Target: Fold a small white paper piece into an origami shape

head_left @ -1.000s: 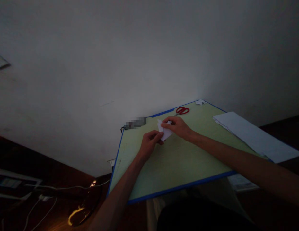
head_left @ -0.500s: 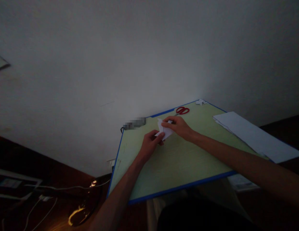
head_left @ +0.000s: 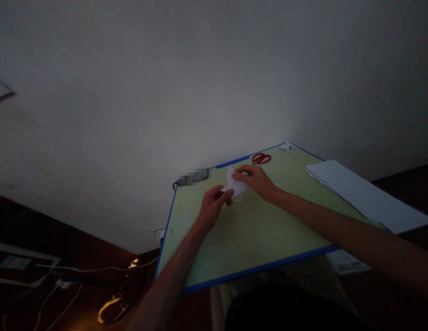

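Observation:
A small piece of folded white paper point(head_left: 237, 186) is held between both hands, raised over the pale green tabletop point(head_left: 262, 225). My left hand point(head_left: 214, 202) pinches its lower left corner between thumb and fingers. From the upper right, my right hand point(head_left: 253, 178) grips the paper's other side, thumb on top. Part of the paper is hidden behind the right fingers. Just beyond the right hand lie red-handled scissors point(head_left: 261, 158), their blades mostly covered by that hand.
White paper sheets point(head_left: 363, 193) lie along the table's right side and overhang its edge. Paper scraps point(head_left: 287, 146) sit at the far corner. A blurred-out grey object point(head_left: 193, 177) rests at the back left, against the wall point(head_left: 214, 82). White cables point(head_left: 96, 268) run below left.
The left hand has shifted slightly left and down on the paper. The folded paper has tilted a little upward, while the right hand stays nearly in place.

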Demonstrator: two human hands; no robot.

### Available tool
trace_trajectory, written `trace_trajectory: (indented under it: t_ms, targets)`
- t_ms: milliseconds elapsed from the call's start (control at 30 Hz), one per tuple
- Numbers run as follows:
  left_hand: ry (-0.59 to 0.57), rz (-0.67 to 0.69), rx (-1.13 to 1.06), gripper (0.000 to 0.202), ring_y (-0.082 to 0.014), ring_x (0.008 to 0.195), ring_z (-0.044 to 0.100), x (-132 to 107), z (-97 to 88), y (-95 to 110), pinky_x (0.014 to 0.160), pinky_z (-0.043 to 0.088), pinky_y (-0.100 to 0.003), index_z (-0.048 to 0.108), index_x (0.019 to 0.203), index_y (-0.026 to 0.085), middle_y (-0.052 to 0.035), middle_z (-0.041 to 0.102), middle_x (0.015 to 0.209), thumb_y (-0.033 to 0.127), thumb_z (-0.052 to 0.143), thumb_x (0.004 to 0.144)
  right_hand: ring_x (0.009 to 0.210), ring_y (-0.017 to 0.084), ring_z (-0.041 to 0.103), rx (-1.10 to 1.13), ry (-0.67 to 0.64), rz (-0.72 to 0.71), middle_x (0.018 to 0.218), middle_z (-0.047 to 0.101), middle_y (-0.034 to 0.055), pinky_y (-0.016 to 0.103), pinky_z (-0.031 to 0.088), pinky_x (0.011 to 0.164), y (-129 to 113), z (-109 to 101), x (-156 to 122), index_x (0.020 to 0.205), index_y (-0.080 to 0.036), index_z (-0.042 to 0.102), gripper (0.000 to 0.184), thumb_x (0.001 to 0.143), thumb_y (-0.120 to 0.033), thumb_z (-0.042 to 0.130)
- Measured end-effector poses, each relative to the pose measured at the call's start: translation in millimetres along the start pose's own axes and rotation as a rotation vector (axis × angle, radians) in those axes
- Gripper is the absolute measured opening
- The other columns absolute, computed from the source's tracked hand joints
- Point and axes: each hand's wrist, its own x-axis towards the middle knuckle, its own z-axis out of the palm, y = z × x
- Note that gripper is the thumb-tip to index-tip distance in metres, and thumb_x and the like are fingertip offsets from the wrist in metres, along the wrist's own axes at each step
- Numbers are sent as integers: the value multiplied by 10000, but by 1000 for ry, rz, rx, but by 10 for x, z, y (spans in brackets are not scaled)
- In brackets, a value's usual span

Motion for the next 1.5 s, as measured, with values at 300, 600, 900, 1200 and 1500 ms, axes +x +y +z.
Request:
trace_trajectory:
  t_ms: [300, 600, 900, 1200, 1500]
  targets:
    - [-64, 35, -4, 269, -108, 595, 484, -1, -38, 2, 593, 364, -251, 608, 654, 158, 22, 531, 588, 334, 715, 826, 646, 139, 569, 68, -344, 195, 718, 679, 8, 270, 403, 605, -14, -28, -28, 796, -142, 721, 356, 589, -393, 865]
    - [176, 161, 99, 296, -108, 615, 494, 44, -51, 27, 570, 403, -231, 651, 767, 175, 16, 592, 685, 435, 787, 799, 617, 123, 552, 69, -228, 148, 664, 639, -24, 260, 391, 583, 3, -21, 6, 784, -167, 705, 373, 580, -422, 885]
    - [144, 214, 323, 291, -151, 726, 597, 22, -85, -3, 656, 459, -264, 646, 813, 191, -14, 657, 769, 468, 668, 898, 628, 133, 571, -107, -256, 58, 690, 674, -10, 262, 416, 587, -12, -43, -1, 881, -178, 762, 343, 637, -401, 854]
    - [185, 167, 178, 287, -152, 764, 618, 37, -55, 43, 660, 493, -251, 674, 916, 193, -22, 672, 838, 454, 754, 830, 587, 128, 534, -90, -237, 68, 629, 650, -8, 255, 383, 542, 4, -38, -13, 810, -165, 774, 407, 610, -506, 871]
    - [112, 226, 172, 304, -151, 750, 595, 18, -34, 67, 717, 492, -269, 668, 785, 178, -23, 641, 779, 466, 713, 869, 585, 135, 539, -199, -228, -16, 657, 685, 12, 258, 381, 546, 23, -48, 3, 816, -169, 798, 350, 671, -486, 825]
